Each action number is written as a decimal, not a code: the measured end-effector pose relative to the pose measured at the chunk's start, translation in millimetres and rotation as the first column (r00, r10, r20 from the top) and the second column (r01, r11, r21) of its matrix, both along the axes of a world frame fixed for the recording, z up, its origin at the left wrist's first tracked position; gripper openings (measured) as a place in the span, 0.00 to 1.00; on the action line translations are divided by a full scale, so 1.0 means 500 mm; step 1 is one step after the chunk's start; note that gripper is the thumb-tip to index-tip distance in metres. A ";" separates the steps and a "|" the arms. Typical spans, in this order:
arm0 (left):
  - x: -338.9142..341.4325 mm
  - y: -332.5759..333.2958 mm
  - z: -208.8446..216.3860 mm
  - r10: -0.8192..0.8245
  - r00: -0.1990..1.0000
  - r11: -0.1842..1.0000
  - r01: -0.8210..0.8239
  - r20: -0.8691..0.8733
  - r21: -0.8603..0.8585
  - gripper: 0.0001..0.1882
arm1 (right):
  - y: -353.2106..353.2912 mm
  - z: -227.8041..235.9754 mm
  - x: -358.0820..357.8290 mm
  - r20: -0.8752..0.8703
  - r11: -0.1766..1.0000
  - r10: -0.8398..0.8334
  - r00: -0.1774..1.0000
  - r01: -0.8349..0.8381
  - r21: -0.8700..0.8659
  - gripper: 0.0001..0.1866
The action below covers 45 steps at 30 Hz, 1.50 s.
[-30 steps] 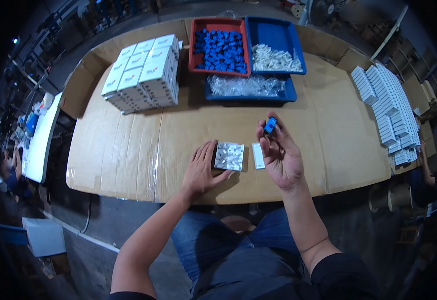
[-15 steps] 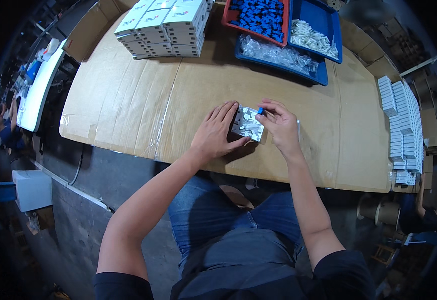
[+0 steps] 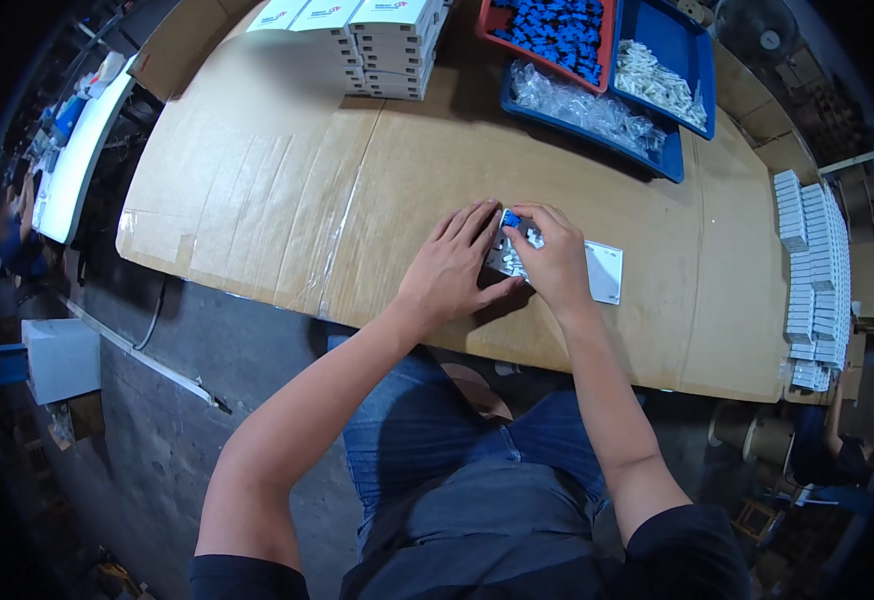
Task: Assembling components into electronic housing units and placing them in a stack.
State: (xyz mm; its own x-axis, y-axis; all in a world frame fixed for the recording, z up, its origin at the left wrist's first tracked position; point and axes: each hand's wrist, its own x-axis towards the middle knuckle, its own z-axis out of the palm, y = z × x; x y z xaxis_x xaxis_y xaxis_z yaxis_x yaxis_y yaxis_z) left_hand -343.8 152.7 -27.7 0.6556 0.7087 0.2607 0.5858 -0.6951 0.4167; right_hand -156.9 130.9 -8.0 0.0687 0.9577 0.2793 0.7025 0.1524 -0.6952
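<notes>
Right now I am working on a small silvery square piece (image 3: 509,258) lying flat on the cardboard-covered bench (image 3: 257,200), close to the edge nearest me. I am pressing my left hand (image 3: 452,268) flat over its left side, fingers spread and open, pinning it down. My right hand (image 3: 555,262) is curled over its right side, thumb and forefinger pinching a small blue part (image 3: 509,217) at the piece's far corner; my fingers are hiding how far that part is seated.

Just to the right of the silvery piece, a flat white plate (image 3: 605,271) is lying on the bench, partly under my right hand. Farther from me than the piece, a red tray of blue parts (image 3: 555,28) and a blue tray (image 3: 672,40) holding white bits and clear bags are sitting at the far edge. To the far left of those, stacked white boxes (image 3: 382,40) are standing. Well to the right of the piece, rows of small white boxes (image 3: 815,280) are running along the bench's side.

As I judge it, the blue part could tip or slip out of my pinch if I push at an angle. The piece could also skid toward the near edge if my left hand eases off.
</notes>
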 end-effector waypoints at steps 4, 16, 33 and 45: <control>0.000 -0.002 -0.001 0.000 1.000 1.000 0.000 0.011 -0.006 0.49 | -0.002 -0.014 0.000 0.043 0.999 0.005 0.999 -0.006 0.038 0.13; 0.000 0.004 -0.006 -0.002 1.000 1.000 0.002 0.009 -0.009 0.49 | -0.009 -0.028 -0.002 0.091 0.996 0.002 0.996 -0.009 0.087 0.15; 0.007 -0.014 0.007 0.055 0.997 0.998 -0.054 0.050 -0.012 0.51 | -0.151 0.094 0.185 0.180 0.964 0.108 0.978 -0.059 -0.260 0.35; 0.021 -0.072 0.034 0.187 0.980 0.981 -0.190 0.062 0.038 0.57 | -0.228 0.092 0.255 0.140 0.952 0.049 0.989 -0.004 -0.305 0.20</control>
